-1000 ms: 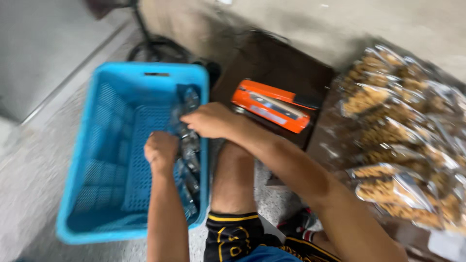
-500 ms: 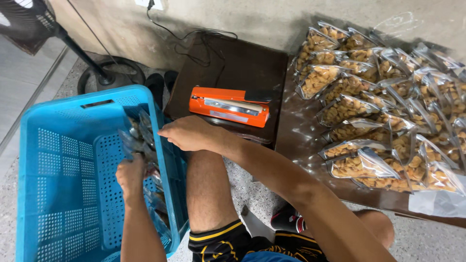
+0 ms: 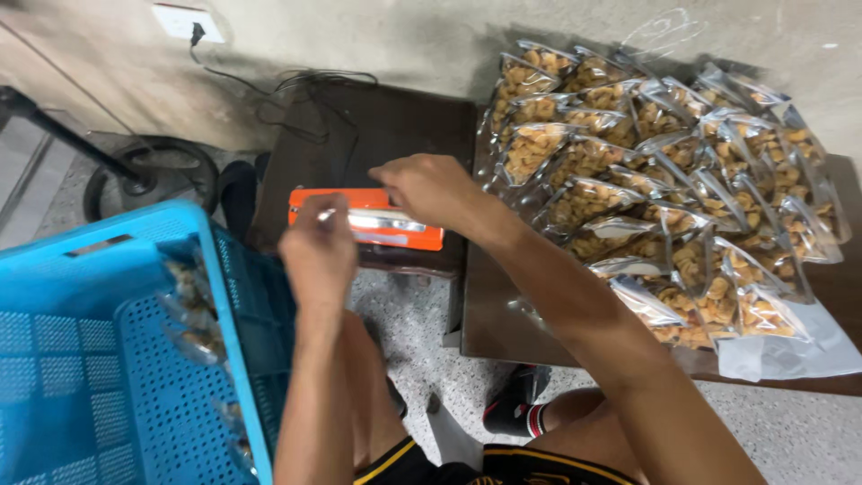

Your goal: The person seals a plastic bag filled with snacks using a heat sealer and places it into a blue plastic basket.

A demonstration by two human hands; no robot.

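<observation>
My left hand (image 3: 319, 251) is raised in a closed fist just left of an orange heat sealer (image 3: 395, 235) with a silver strip. A small pale glint shows at its thumb, and I cannot tell what it is. My right hand (image 3: 431, 189) hovers over the sealer's far edge, its fingers pinched together and pointing left. Nothing clearly shows between the two hands. The sealer lies on a low dark stand (image 3: 386, 135). At the lower left stands a blue slotted plastic crate (image 3: 108, 377) with several clear snack bags (image 3: 193, 310) leaning against its right wall.
Many sealed clear bags of brown snacks (image 3: 664, 180) cover a low dark table (image 3: 503, 323) on the right. A wall socket with a black cable (image 3: 296, 85) is at the back, and a fan base (image 3: 153, 175) at the left. My legs and a dark shoe (image 3: 521, 400) are below.
Both hands have left the crate and risen to the orange sealer. The view has swung right, so the crate now sits at the lower left.
</observation>
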